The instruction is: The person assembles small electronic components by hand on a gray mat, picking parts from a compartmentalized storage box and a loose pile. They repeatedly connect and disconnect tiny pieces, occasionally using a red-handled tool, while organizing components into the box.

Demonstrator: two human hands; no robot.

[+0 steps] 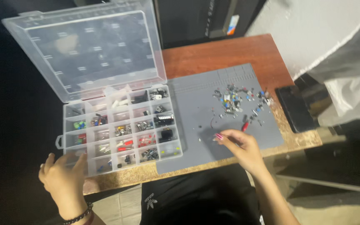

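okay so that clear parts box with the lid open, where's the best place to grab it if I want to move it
Probably by the small tab handle on the front wall of the box, coming from the near left, where the left hand is. The open lid leans back, so keep it level; the compartments are uncovered.

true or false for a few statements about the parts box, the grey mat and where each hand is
1. The clear compartment box has its lid shut. False: the lid stands open, tilted back.
2. The right hand is over the grey mat, fingertips pinched near its front part. True.
3. The pile of small parts lies in the middle of the box. False: it lies loose on the mat's far right part.
4. The left hand is at the box's near left corner. True.
5. The left hand holds a screwdriver. False: its fingers are spread and hold nothing.
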